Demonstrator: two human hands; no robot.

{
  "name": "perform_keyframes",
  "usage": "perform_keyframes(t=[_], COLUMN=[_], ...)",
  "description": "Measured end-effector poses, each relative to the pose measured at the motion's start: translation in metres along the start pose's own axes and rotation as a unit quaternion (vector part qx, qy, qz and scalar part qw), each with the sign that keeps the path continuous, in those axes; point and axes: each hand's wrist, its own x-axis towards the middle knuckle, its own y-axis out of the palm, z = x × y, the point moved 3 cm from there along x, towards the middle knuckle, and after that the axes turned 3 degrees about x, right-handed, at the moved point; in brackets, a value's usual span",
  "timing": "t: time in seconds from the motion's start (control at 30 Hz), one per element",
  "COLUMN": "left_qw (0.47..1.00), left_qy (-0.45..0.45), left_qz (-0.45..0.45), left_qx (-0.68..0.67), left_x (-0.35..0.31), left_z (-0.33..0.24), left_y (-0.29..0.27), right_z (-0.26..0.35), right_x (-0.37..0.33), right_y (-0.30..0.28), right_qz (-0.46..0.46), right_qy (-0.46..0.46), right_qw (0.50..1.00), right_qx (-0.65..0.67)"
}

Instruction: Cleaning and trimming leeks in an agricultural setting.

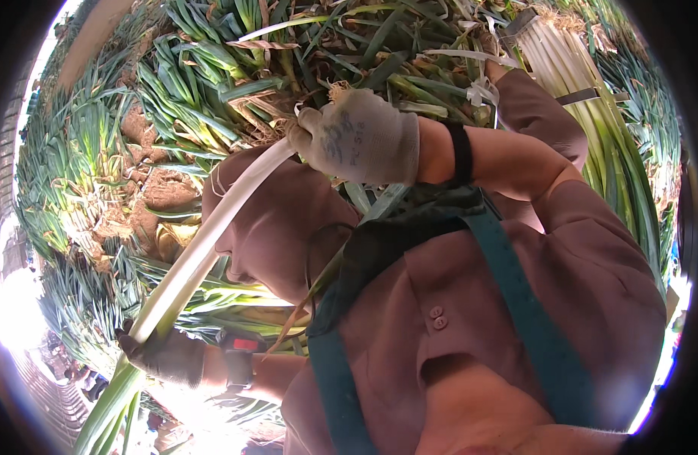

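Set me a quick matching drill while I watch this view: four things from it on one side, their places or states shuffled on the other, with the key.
Things:
1. right hand
2. left hand
3. wristband
4. straps

Places or states:
A. black, around the right wrist
B. teal, lying over the brown shirt
C. gloved, grip at the upper, white end of the long stalk
D. gloved, grip lower in the picture, where the stalk turns green

Pairs: 1-C; 2-D; 3-A; 4-B
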Motion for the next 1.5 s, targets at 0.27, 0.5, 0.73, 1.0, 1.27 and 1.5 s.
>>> perform_keyframes(t=[0.27, 0.5, 0.73, 1.0, 1.27, 1.5], left_qw=[0.998, 0.944, 0.884, 0.928, 0.949, 0.965], left_qy=[-0.033, 0.019, 0.065, 0.066, 0.066, 0.045], left_qz=[-0.009, 0.128, 0.213, 0.15, 0.117, 0.095], left_qx=[-0.055, -0.302, -0.41, -0.334, -0.285, -0.239], left_x=[-0.01, -0.01, 0.003, -0.003, -0.006, 0.001], left_z=[-0.022, -0.03, -0.023, -0.02, -0.024, -0.019], left_y=[0.012, 0.017, 0.008, 0.002, 0.011, 0.013], right_z=[-0.009, -0.049, -0.143, -0.057, -0.044, -0.028], right_x=[0.005, 0.002, -0.054, -0.026, -0.011, 0.0], right_y=[0.005, 0.049, 0.076, 0.002, 0.045, 0.03], right_qz=[0.042, 0.052, -0.021, 0.075, 0.213, 0.279], right_qy=[-0.002, 0.209, 0.378, 0.134, 0.147, 0.056], right_qw=[0.992, 0.848, 0.832, 0.905, 0.819, 0.894], right_qx=[0.119, 0.485, 0.406, 0.397, 0.513, 0.345])
